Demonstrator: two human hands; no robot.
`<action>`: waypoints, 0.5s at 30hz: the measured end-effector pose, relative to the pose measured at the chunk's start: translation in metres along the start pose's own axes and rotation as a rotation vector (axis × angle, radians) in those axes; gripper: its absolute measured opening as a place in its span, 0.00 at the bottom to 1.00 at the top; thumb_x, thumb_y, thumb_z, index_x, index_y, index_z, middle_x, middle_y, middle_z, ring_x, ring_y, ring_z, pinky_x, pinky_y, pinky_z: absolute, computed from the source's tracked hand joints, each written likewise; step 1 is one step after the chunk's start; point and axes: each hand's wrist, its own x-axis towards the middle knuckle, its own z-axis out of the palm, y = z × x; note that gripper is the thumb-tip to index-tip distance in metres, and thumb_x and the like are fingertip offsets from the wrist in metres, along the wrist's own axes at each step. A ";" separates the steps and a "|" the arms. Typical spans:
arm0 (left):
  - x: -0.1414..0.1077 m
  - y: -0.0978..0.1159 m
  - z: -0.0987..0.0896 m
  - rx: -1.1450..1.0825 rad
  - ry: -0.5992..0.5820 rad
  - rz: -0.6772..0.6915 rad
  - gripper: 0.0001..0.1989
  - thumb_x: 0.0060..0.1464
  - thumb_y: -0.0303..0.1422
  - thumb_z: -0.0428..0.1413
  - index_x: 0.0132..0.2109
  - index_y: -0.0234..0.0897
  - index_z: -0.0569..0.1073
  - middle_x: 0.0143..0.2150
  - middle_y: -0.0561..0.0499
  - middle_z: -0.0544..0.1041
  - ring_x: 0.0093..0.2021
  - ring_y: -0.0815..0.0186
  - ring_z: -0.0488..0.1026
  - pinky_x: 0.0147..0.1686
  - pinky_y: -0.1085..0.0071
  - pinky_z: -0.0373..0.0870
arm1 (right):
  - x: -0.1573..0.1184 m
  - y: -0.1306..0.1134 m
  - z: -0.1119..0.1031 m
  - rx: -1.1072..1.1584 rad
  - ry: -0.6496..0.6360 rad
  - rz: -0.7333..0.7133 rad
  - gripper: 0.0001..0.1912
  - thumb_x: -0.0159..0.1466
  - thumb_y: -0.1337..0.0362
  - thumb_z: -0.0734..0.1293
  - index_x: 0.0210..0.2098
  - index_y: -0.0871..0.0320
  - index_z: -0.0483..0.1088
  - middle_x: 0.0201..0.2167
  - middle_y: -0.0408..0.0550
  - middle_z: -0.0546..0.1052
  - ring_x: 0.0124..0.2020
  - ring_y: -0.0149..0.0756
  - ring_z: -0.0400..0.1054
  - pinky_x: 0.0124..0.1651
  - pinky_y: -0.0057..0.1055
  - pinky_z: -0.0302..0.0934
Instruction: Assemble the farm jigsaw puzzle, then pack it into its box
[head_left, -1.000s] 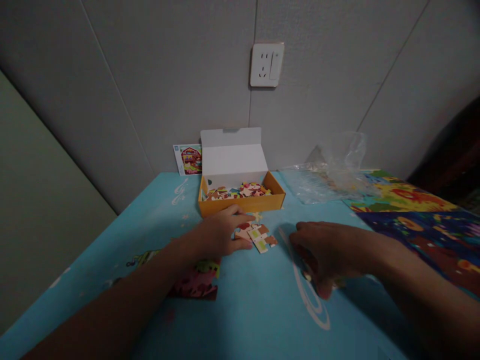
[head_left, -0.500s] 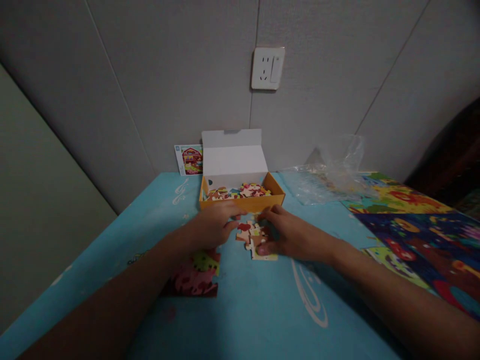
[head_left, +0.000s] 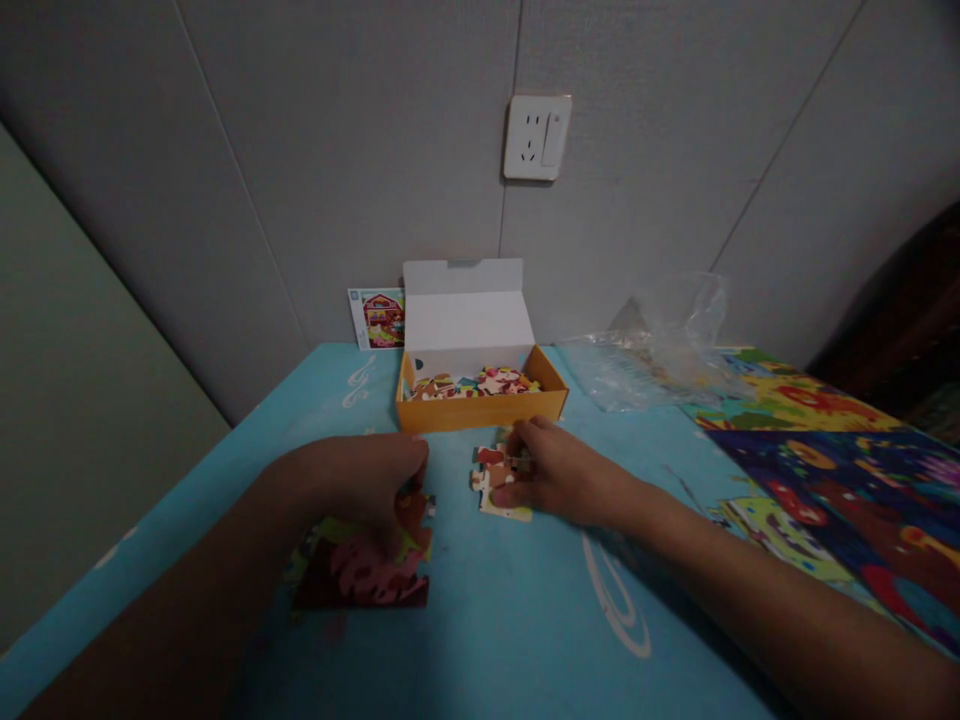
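Note:
My left hand (head_left: 367, 485) curves over a larger joined puzzle section (head_left: 367, 578), dark red, pink and green. Its fingers are bent around the upper part and hide some of it. To the right, my right hand (head_left: 551, 470) pinches the right side of a smaller cluster of joined puzzle pieces (head_left: 493, 480), cream and brown with a red patch. That cluster lies on the blue tablecloth, a short gap away from the larger section. My right fingers cover its upper right part.
An open orange box (head_left: 480, 410) with loose puzzle pieces (head_left: 506, 381) stands behind my hands. A picture card (head_left: 381, 318) leans on the wall beside it. A clear plastic bag (head_left: 652, 360) and colourful finished puzzles (head_left: 817, 460) lie at the right.
My left hand has left the small cluster and moved left and nearer, onto the larger section. My right hand has shifted the cluster slightly left.

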 end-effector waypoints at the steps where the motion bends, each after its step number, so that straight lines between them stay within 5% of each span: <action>1: 0.001 0.001 0.000 0.014 -0.002 0.004 0.23 0.26 0.36 0.67 0.35 0.40 0.72 0.31 0.53 0.75 0.27 0.62 0.70 0.20 0.74 0.58 | 0.000 -0.001 -0.001 0.022 -0.009 0.024 0.24 0.50 0.54 0.75 0.40 0.62 0.67 0.38 0.52 0.70 0.36 0.39 0.65 0.35 0.33 0.58; 5: 0.001 0.001 -0.003 0.047 0.000 0.031 0.25 0.26 0.36 0.68 0.36 0.40 0.70 0.32 0.52 0.75 0.28 0.63 0.69 0.21 0.74 0.57 | -0.001 -0.006 0.001 0.223 -0.030 0.041 0.23 0.50 0.59 0.75 0.39 0.58 0.62 0.31 0.45 0.71 0.33 0.36 0.65 0.31 0.30 0.56; 11: 0.012 0.005 0.000 -0.176 -0.010 0.184 0.21 0.35 0.31 0.64 0.38 0.39 0.66 0.32 0.55 0.74 0.30 0.66 0.70 0.24 0.75 0.60 | 0.001 -0.010 0.012 0.926 -0.181 -0.030 0.33 0.46 0.58 0.77 0.46 0.57 0.60 0.31 0.42 0.72 0.30 0.32 0.66 0.31 0.28 0.61; 15: 0.019 0.015 -0.001 -0.334 0.152 0.348 0.08 0.50 0.31 0.55 0.37 0.38 0.63 0.30 0.55 0.71 0.28 0.70 0.66 0.25 0.76 0.59 | 0.002 -0.012 0.017 0.848 -0.213 -0.020 0.21 0.47 0.54 0.76 0.31 0.61 0.68 0.21 0.39 0.68 0.21 0.26 0.60 0.23 0.25 0.54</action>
